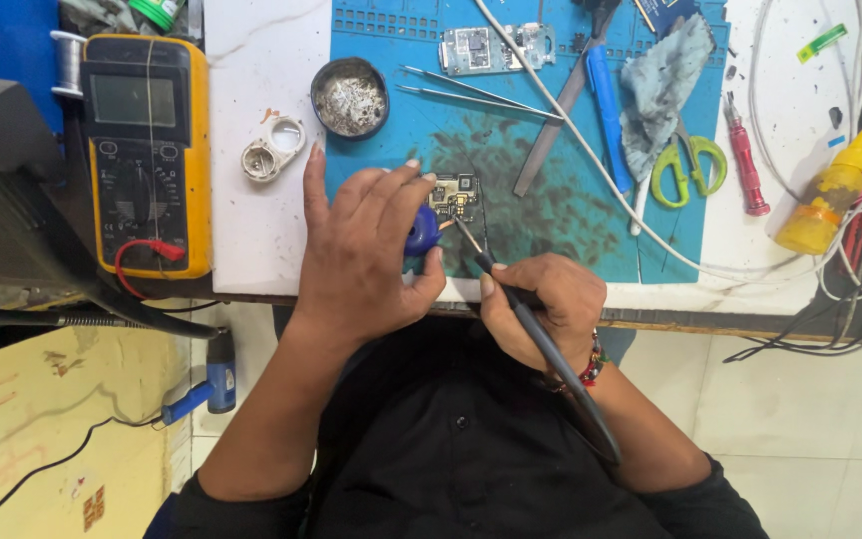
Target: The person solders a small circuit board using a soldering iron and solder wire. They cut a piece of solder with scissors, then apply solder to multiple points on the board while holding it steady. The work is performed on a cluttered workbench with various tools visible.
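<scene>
Right hand (541, 304) is closing its grip tight around a dark soldering iron (536, 334), tip touching the small circuit board (454, 196) on the blue mat (551, 215); left hand (366, 255) is curling over a blue round object (421, 232) just beside the board, fingertips pinning the board's edge. Work is looking mid-way: board lying bare on the bench (251, 200), iron on it, another board (496, 47), tweezers (476, 95) and yellow multimeter (147, 150) sitting apart.
</scene>
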